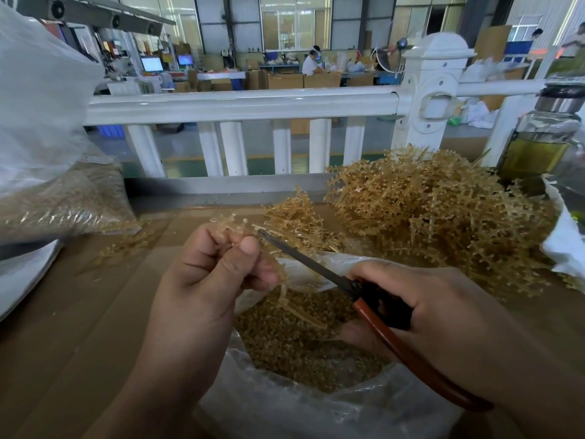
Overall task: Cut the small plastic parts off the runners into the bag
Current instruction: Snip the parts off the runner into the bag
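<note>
My left hand [209, 280] pinches runner [232, 224] above bag [316, 410]; right hand [443, 315] grips scissors [311, 264]. Runner light, springy, likely brittle; hold stem near cut.

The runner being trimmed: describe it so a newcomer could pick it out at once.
Find the clear bag at bottom centre. Just above its mouth, the left hand pinches one pale runner, the scissors tip beside it. Unlike the heap at right, it is held off the table.
</note>
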